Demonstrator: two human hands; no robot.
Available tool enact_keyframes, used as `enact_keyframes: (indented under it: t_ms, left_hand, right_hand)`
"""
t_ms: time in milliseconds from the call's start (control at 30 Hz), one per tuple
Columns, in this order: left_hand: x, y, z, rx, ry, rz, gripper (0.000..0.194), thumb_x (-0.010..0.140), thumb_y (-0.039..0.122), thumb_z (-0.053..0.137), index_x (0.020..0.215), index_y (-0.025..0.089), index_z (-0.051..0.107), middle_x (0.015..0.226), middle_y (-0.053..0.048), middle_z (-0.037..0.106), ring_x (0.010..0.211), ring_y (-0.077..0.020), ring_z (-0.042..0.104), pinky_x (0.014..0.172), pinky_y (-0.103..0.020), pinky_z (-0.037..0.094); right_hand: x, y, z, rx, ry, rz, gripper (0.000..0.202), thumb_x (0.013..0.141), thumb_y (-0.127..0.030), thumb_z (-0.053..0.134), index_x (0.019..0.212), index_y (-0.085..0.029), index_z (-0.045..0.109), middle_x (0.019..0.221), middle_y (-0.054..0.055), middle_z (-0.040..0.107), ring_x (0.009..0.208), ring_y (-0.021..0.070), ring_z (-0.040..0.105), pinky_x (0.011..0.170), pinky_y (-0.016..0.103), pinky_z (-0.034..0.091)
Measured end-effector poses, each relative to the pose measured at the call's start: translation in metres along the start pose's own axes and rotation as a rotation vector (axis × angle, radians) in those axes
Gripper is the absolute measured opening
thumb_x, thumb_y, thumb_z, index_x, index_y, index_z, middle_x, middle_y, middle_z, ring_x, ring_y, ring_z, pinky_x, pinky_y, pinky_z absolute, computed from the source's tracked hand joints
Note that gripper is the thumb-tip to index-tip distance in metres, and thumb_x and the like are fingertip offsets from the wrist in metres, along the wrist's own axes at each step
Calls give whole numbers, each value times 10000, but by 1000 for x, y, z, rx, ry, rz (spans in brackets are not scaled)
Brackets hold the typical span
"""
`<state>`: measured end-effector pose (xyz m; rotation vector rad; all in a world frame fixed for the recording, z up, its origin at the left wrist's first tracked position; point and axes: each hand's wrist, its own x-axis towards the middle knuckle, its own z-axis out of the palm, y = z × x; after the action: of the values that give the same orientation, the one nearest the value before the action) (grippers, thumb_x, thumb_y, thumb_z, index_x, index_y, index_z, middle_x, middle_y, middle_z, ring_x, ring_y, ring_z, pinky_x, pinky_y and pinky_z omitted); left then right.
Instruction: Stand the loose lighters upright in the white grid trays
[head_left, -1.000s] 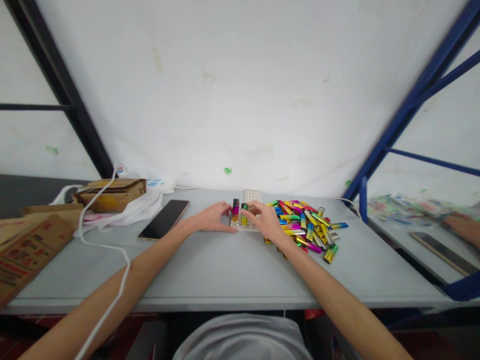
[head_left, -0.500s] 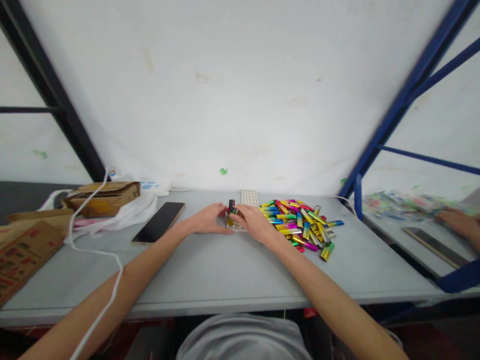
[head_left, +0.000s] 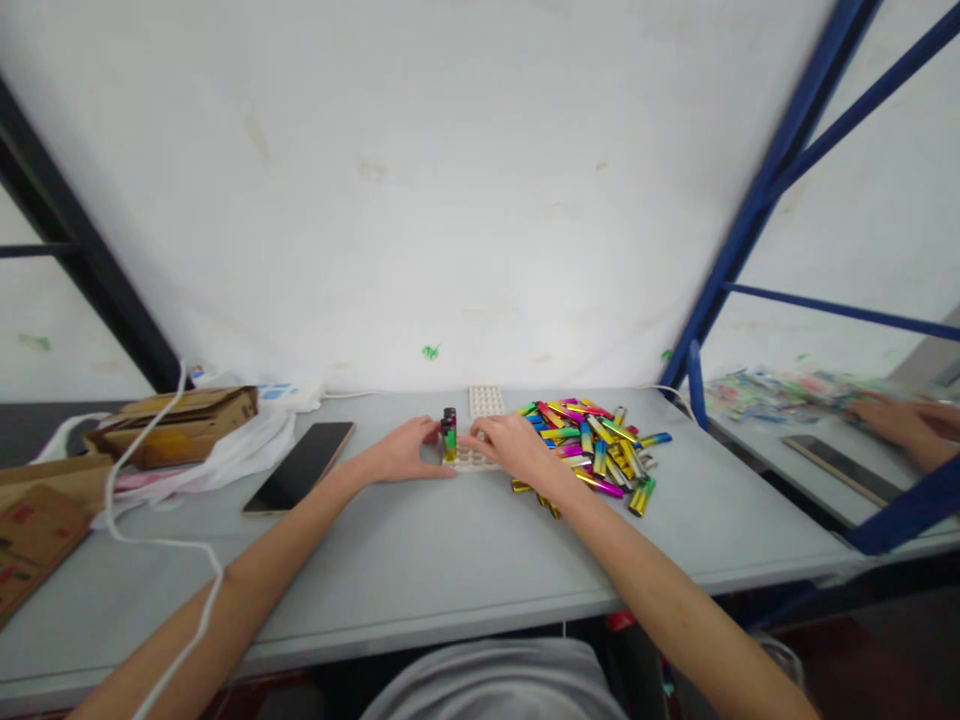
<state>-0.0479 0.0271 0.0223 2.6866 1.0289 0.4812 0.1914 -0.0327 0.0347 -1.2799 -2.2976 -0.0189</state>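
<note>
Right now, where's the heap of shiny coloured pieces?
In the head view, the heap lies on the grey table right of centre, beside the right hand and left of the blue frame.

On the table [head_left: 420, 575], lighters [head_left: 450, 437] stand at the left end of a tray [head_left: 472, 464], between the person's left hand [head_left: 405, 450] and right hand [head_left: 512, 446]. Another tray [head_left: 486, 400] lies behind, near the wall [head_left: 480, 200]. To the right I see a heap of loose pieces [head_left: 600, 455]; to the left, a phone [head_left: 300, 468], then a plastic bag [head_left: 255, 440] beside a cardboard box [head_left: 176, 428], with another box [head_left: 45, 540] nearer the person.
</note>
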Motion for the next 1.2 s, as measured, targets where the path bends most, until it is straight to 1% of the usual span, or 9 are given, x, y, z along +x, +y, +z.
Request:
enact_keyframes:
  t_ms: [100, 233, 400, 567, 700, 800, 933, 1067, 1200]
  left_hand:
    - [0, -1, 0, -8, -4, -6, 641, 686, 754, 738, 955, 181, 633, 978, -89, 667, 883, -267, 633, 816, -364, 520]
    - [-1, -1, 0, -16, -14, -19, 650, 686, 754, 740, 970, 180, 625, 990, -92, 660, 905, -274, 634, 838, -374, 521]
    - [0, -1, 1, -34, -8, -24, 645, 675, 733, 751, 964, 169, 636, 1002, -106, 660, 917, -292, 632, 840, -393, 517]
    - [0, 0, 1, -33, -4, -17, 663, 677, 748, 745, 974, 164, 645, 998, -109, 669, 911, -290, 637, 835, -385, 518]
    - [-1, 2, 0, -33, -9, -16, 660, 692, 745, 742, 998, 168, 648, 1018, -111, 675, 907, -277, 634, 836, -376, 519]
    - [-1, 2, 0, -37, -8, -17, 664, 683, 744, 748, 994, 165, 654, 1022, -116, 677, 914, -284, 638, 837, -379, 523]
    - [-1, 1, 1, -45, 7, -18, 673, 662, 748, 755, 995, 170, 663, 1009, -105, 684, 906, -286, 644, 831, -374, 526]
    - [-1, 0, 1, -45, 4, -12, 660, 676, 742, 749, 997, 171, 665, 1006, -98, 682, 904, -275, 639, 836, -369, 523]
    - [-1, 1, 1, -36, 3, 1, 662, 679, 734, 755, 1009, 167, 666, 1000, -100, 676, 911, -276, 631, 838, -368, 516]
  right_hand:
    - [-13, 36, -22, 16, 52, 70, 286, 1042, -383, 567, 980, -176, 754, 920, 100, 745, 824, 198, 659, 839, 306, 459]
    - [-31, 80, -42, -18, -53, 96, 121, 933, -266, 715, 996, -179, 770, 1008, 103, 735, 972, 225, 658, 954, 351, 467]
    - [-38, 96, -39, -25, -159, 113, 161, 903, -153, 692, 1038, -184, 774, 1073, 106, 747, 991, 237, 666, 969, 384, 476]
    - [-35, 94, -34, -57, -140, 105, 110, 918, -206, 696, 1008, -164, 741, 1036, 102, 729, 962, 230, 644, 925, 354, 467]
    - [-33, 86, -40, 27, 24, 175, 201, 997, -330, 592, 1088, -172, 676, 933, 65, 706, 836, 206, 620, 809, 326, 457]
    - [-28, 73, -41, 265, 179, 237, 296, 989, -426, 573, 1163, -196, 641, 775, -12, 635, 679, 171, 555, 673, 289, 421]
    - [-18, 53, -30, 759, 324, 356, 435, 878, -550, 676, 1138, -203, 642, 688, -56, 550, 612, 140, 491, 589, 258, 399]
    - [-12, 35, -14, 1057, 304, 421, 483, 823, -677, 672, 909, -204, 627, 843, 10, 644, 765, 155, 587, 687, 264, 495]
    - [-11, 16, -6, 1206, 147, 357, 482, 872, -711, 603, 913, -234, 545, 805, 6, 630, 740, 161, 616, 696, 287, 533]
